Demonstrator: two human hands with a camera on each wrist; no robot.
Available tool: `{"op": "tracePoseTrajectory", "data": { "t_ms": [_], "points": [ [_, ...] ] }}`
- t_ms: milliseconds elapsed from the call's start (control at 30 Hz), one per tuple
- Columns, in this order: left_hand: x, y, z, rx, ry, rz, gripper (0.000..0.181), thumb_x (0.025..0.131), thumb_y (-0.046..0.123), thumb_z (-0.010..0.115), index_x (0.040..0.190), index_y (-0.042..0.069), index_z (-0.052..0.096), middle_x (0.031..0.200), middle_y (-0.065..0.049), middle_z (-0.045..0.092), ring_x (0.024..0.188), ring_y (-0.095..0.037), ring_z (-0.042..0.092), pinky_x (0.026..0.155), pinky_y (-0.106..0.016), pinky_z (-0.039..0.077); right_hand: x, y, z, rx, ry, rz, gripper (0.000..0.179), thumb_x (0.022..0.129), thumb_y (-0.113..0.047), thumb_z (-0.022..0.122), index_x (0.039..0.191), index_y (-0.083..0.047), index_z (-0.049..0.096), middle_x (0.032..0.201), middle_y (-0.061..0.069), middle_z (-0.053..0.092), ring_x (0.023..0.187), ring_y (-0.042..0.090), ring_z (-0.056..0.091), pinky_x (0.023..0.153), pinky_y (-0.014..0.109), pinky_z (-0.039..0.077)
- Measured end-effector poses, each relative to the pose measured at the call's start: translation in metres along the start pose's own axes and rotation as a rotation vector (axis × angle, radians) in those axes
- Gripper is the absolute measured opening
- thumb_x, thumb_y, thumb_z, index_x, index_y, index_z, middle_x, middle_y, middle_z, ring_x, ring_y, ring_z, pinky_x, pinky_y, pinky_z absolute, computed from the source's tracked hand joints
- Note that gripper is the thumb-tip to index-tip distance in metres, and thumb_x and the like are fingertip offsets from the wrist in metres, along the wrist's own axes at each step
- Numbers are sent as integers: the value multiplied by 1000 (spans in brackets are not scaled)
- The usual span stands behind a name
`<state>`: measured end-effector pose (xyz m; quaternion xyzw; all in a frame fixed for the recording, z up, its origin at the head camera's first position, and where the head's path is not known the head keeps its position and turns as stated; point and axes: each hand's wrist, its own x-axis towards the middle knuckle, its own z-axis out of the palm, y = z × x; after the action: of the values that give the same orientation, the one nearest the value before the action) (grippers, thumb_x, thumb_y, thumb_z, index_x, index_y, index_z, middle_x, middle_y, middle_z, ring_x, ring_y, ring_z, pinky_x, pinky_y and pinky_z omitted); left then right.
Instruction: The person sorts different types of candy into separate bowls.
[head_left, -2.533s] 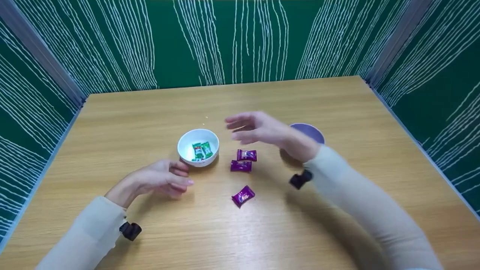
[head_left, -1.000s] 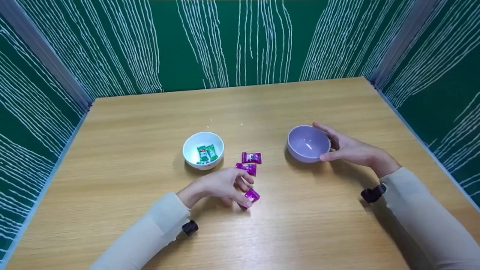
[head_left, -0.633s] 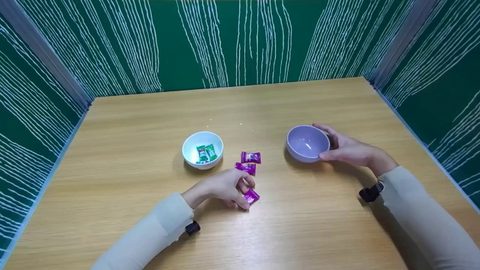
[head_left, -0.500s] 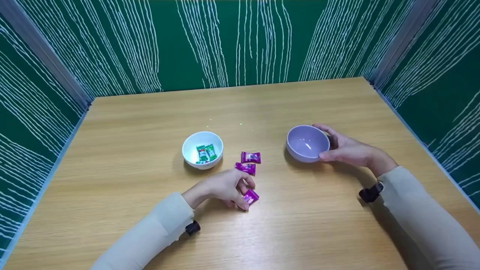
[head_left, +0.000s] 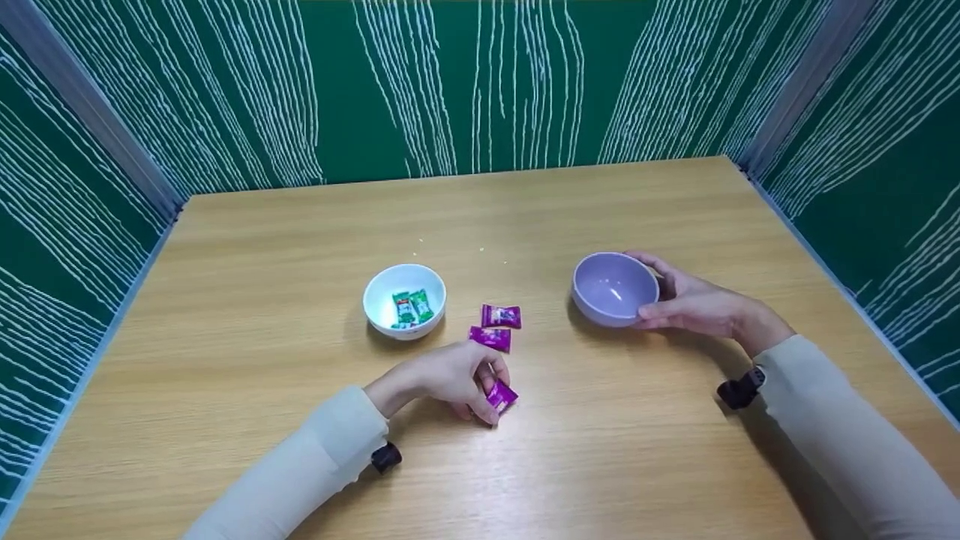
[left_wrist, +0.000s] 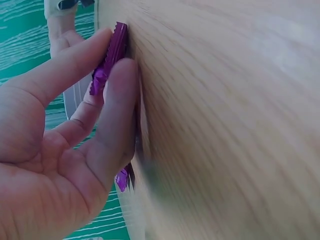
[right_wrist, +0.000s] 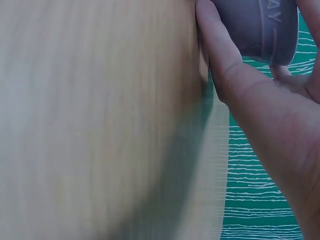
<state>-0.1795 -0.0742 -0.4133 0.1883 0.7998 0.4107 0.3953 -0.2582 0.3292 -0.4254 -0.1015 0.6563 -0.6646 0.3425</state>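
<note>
My left hand pinches the nearest purple wrapped candy between thumb and fingers, low over the table. In the left wrist view the candy stands on edge between the fingertips. Two more purple candies lie just beyond, side by side. To the right, my right hand holds the lilac bowl, thumb at its near side and fingers round the far side. Nothing lies inside that bowl. The right wrist view shows only part of the bowl, with raised letters on it.
Left of the purple candies stands a white bowl with several green wrapped candies in it. Small white crumbs dot the wooden table behind. Green panels with white wavy lines enclose the back and sides.
My right hand has swung right from the middle onto the lilac bowl. My left hand has moved from beside the white bowl to the nearest purple candy and taken hold of it.
</note>
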Motion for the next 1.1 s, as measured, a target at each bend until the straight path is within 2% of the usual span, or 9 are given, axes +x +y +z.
{"op": "tracePoseTrajectory", "data": {
  "t_ms": [167, 400, 700, 933, 1100],
  "points": [
    [1, 0, 0, -15, -3, 6, 37, 78, 4, 88, 106, 15, 65, 98, -10, 63, 82, -18, 65, 66, -33, 63, 0, 1, 0, 21, 2, 3, 91, 96, 6, 63, 160, -32, 11, 159, 11, 2, 140, 39, 25, 102, 46, 51],
    [4, -4, 3, -82, -41, 37, 33, 80, 2, 86, 105, 9, 64, 88, -6, 62, 70, -18, 69, 62, -35, 63, 1, 2, -2, 20, -8, 9, 91, 96, 6, 62, 160, -32, 10, 159, 10, 3, 140, 39, 26, 104, 46, 49],
    [5, 0, 3, -116, -54, 17, 34, 80, 0, 85, 106, 9, 64, 95, -11, 65, 75, -23, 73, 63, -36, 63, -1, 1, -2, -5, 14, 7, 90, 96, 4, 63, 161, -30, 11, 159, 9, 6, 142, 39, 21, 104, 46, 49],
    [3, 2, 5, -158, -59, 35, 32, 82, 0, 84, 108, 11, 68, 99, -14, 65, 79, -25, 73, 66, -39, 63, -1, -2, -3, -9, 18, 12, 90, 95, 4, 64, 161, -31, 12, 160, 9, 6, 142, 39, 21, 103, 46, 50],
    [3, 4, 5, -189, -57, 51, 32, 82, 2, 84, 108, 12, 69, 98, -12, 64, 76, -24, 72, 67, -39, 64, 0, 0, -1, -4, 17, 11, 90, 95, 4, 64, 161, -32, 13, 160, 9, 6, 142, 39, 22, 104, 47, 49]
  ]
}}
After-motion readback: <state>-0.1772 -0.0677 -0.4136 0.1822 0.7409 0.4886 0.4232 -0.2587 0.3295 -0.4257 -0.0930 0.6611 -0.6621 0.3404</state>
